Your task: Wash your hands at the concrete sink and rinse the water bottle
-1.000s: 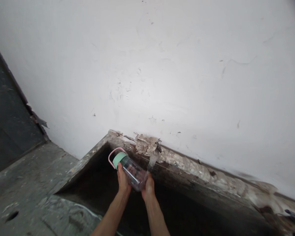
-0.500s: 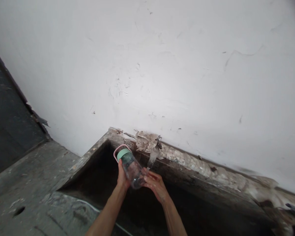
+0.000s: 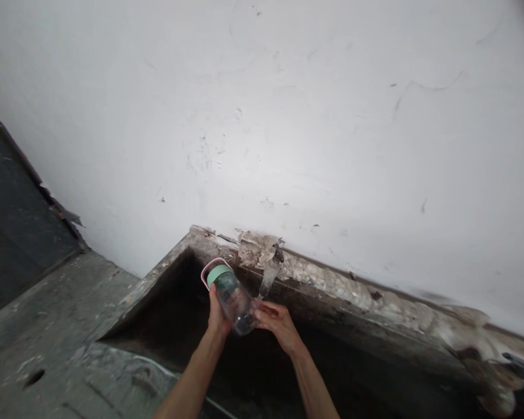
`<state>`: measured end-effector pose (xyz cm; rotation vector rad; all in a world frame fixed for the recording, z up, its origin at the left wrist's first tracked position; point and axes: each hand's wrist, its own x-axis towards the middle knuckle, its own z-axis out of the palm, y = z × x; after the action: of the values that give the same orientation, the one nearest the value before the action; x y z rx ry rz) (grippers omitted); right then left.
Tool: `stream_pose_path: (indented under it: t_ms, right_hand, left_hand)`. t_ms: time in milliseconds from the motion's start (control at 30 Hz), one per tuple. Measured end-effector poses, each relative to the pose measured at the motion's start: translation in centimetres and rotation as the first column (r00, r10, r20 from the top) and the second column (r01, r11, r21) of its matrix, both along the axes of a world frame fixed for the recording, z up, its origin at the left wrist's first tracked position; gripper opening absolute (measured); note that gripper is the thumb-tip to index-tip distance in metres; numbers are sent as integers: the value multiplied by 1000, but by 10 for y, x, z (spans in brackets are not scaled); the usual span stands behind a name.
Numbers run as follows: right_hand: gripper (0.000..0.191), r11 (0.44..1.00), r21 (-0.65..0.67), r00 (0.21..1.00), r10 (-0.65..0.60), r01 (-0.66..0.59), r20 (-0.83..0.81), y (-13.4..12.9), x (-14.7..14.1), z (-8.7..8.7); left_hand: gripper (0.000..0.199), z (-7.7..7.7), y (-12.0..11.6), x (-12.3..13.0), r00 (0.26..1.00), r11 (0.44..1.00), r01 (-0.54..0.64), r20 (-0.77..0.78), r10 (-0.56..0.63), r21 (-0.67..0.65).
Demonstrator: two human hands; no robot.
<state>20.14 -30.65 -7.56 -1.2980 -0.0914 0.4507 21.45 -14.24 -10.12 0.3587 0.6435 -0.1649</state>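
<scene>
Beyond the fingers: wall: white plaster wall (image 3: 288,116), scuffed and peeling where it meets the basin
Basin: dark concrete basin (image 3: 166,326) sunk below the fingers, a rough grey surface (image 3: 48,326) on its left side
Tap: small tap (image 3: 276,257) just above the right fingertips, water running down
Bottle: clear bottle (image 3: 233,299) with green cap and pink loop, tilted, cap up-left, base toward the stream
Left hand: left hand (image 3: 217,317) closed around the bottle body from beneath
Right hand: right hand (image 3: 278,323) loosely open, fingers (image 3: 262,311) touching the bottle's base
Risk: wet plastic held one-handed might slip and drop into the basin
</scene>
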Motion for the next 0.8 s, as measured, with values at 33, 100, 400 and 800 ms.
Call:
stream_pose_path:
  t_ms: [33,100,400,800]
  right_hand:
    - [44,1000,-8,1000,1,-1,-1,0,2,-1]
    - [43,999,-19,1000,-26,26,-9,1,4,-4]
    - [45,993,-15,993,-117,116,-34,11,3,-2]
    - [54,964,26,964,-265,265,-2,38,8,-6]
  left_hand:
    - [59,0,-1,0,1000,1000,-13,10,13,19]
    - [60,-1,-2,0,999,999,-26,24,25,44]
    - [55,1,4,3,997,994,-76,26,75,80]
    - [56,5,-1,12,993,987,-118,-9,120,105]
